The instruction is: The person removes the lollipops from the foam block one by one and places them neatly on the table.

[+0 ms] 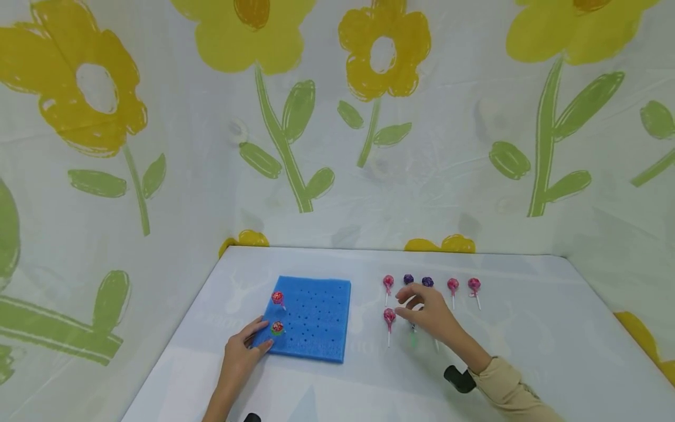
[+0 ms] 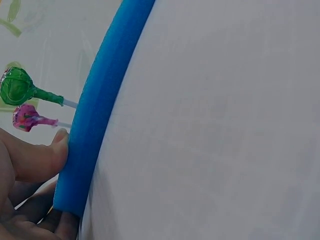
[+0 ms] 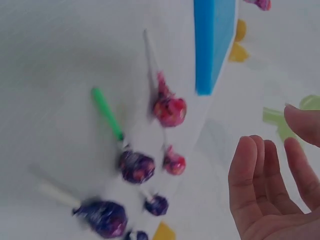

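Note:
My left hand [image 1: 238, 354] grips the left front corner of a blue foam board [image 1: 319, 346] dotted with small holes. In the left wrist view its thumb presses the board's front edge. Two wrapped lollipops, one red [image 1: 277, 298] and one with green on its wrapper [image 2: 17, 86], stand in holes on the board's left side. My right hand [image 1: 431, 309], holding nothing, hovers over the loose lollipops with fingers loosely bent. Its fingertips are close by a pink lollipop [image 1: 389, 316]. The heads of two purple lollipops [image 3: 136, 167] are largely hidden behind that hand in the head view.
Behind the right hand lies a back row of lollipops, pink [image 1: 388, 281], purple [image 1: 408, 279] and others, on the white table [image 1: 390, 387]. A flower-printed cloth [image 1: 448, 193] rises behind the table and along its sides.

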A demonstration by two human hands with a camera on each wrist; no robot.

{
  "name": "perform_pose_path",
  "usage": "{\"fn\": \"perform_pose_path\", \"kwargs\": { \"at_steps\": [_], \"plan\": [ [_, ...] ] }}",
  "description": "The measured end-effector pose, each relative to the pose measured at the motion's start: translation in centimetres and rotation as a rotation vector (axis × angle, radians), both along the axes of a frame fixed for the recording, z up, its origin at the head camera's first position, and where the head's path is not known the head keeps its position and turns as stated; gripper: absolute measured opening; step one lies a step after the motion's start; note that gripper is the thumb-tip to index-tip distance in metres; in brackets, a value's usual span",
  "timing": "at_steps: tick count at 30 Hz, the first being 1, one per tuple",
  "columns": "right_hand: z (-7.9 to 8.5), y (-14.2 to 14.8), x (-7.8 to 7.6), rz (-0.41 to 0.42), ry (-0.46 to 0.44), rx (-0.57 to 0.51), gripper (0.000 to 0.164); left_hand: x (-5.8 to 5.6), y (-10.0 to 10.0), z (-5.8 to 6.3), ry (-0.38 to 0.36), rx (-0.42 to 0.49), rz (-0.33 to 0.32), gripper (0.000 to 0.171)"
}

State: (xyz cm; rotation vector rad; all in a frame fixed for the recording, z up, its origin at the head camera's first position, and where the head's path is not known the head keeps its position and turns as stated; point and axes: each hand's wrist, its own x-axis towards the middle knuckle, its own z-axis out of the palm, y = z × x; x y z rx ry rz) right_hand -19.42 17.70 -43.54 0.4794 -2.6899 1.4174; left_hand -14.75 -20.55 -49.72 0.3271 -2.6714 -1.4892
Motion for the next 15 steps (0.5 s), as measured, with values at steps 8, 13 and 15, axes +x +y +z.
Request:
{"fn": "perform_pose_path", "kwargs": {
  "at_steps": [8, 13, 15],
  "plan": [
    [0.4, -3.6, 0.0, 0.073, 0.022, -0.049, 0.016, 0.0, -0.2, -0.3, -0.003, 0.003, 0.003, 0.045],
    [0.5, -5.6, 0.1, 0.138, 0.026, -0.079, 0.016, 0.0, -0.2, -0.4, 0.005, 0.002, -0.002, 0.044],
    [0.6, -6.4, 0.1, 0.162, 0.034, -0.083, 0.015, -0.1, -0.2, -0.4, 0.012, 0.003, -0.003, 0.044]
  ]
}}
